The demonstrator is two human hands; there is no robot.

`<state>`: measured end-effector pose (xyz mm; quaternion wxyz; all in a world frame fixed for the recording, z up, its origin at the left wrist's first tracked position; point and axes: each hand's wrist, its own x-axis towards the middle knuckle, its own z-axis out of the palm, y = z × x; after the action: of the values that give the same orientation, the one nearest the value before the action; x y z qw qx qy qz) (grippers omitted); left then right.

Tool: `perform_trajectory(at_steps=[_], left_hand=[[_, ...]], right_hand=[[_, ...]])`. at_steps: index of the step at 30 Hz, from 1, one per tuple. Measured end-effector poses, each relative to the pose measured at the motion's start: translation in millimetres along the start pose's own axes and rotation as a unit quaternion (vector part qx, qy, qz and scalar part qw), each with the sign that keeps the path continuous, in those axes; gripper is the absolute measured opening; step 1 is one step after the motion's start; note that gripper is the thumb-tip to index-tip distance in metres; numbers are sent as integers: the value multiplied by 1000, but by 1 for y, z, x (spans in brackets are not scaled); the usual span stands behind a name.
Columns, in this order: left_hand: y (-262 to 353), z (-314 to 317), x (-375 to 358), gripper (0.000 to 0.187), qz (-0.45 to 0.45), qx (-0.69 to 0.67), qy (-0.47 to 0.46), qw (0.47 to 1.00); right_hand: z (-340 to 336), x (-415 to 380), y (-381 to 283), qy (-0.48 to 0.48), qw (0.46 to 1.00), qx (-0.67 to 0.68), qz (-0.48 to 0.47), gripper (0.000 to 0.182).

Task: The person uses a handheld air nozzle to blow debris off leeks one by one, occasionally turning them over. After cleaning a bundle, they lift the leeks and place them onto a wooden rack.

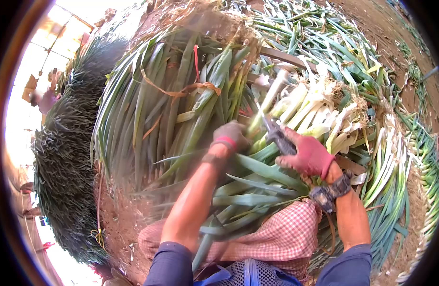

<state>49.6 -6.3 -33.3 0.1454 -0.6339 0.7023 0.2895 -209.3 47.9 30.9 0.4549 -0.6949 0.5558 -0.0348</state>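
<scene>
My left hand (231,136), in a dark glove with a red cuff, is closed around a leek (278,82). The leek's white end points up and away, and its green leaves trail down toward my lap, blurred. In my red-gloved right hand (308,155) is a knife (279,138) with a dark handle. Its short blade points up and left, close beside the leek's stalk. A pile of leeks with white stems and roots (319,105) lies just beyond the knife. More leek leaves (257,200) spread below both hands, over my checked cloth (296,224).
A large tied bundle of leeks (167,95) stands at left, bound with an orange strip. Behind it rises a long dark-green stack (67,171). Loose leaves (324,33) cover the ground at upper right. Rows of leeks (391,162) lie to the right. Another person (45,97) is at far left.
</scene>
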Motion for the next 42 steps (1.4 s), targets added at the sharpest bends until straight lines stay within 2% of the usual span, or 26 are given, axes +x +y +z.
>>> perform_trajectory(at_steps=[1,3,4,5,7,8,9,11,12,15,17,18,23,25,26,29,30,33,37,39,41,42], left_hand=[[4,1,-6,50,29,-21,-31,999],[9,4,-20,49,60,-72,-54,994],[13,-1,-23,48,48,-58,-67,995],[10,-4,-18,48,48,-58,-68,995],[-1,-11,-5,46,21,-153,-66,986],[-4,-11,0,40,27,-194,6,981],[-7,-8,10,40,27,-194,6,981],[-9,-3,32,33,-4,-85,260,962],[-2,-10,35,29,-37,-47,268,962],[0,-10,54,26,-81,19,254,964],[2,-8,54,26,-84,54,237,966],[0,-6,57,26,-84,73,227,968],[2,-12,50,28,-62,94,196,974],[6,-13,57,29,-94,106,183,973],[5,-14,60,29,-94,106,185,972],[1,-8,67,30,-103,103,178,973],[2,-8,67,30,-106,103,177,973],[4,-9,68,30,-111,99,180,972],[7,-13,64,30,-104,78,181,975],[6,-18,64,30,-95,63,173,978],[6,-22,58,31,-87,49,165,981],[9,-30,51,33,-87,25,119,989]], right_hand=[[4,-4,4,24,999,-18,-37,100],[2,-7,6,74,997,6,-21,100],[-8,-8,-4,64,997,19,50,100],[-9,-7,-5,64,996,19,50,100],[-12,-3,-4,70,992,13,106,101],[0,-1,13,100,995,-11,3,101],[3,-2,11,76,996,-3,-39,100],[4,-1,0,66,996,49,-37,98],[3,3,-3,65,996,49,-37,98],[0,23,-5,69,997,27,-9,97],[7,38,0,52,993,19,-102,97],[-11,38,-26,6,1000,2,-5,98],[-3,77,-14,-14,998,-11,-65,103],[-18,85,-30,-53,997,22,55,103],[-22,91,-31,-31,997,35,64,101],[-21,128,-14,71,996,-50,32,98],[-26,138,-13,70,995,-58,46,98],[-30,172,-5,141,985,-98,11,94],[-31,196,5,144,985,-86,36,92],[-28,185,8,138,988,-71,6,97],[-28,155,-4,73,993,-87,11,99],[-27,140,-6,61,995,-84,0,98]])
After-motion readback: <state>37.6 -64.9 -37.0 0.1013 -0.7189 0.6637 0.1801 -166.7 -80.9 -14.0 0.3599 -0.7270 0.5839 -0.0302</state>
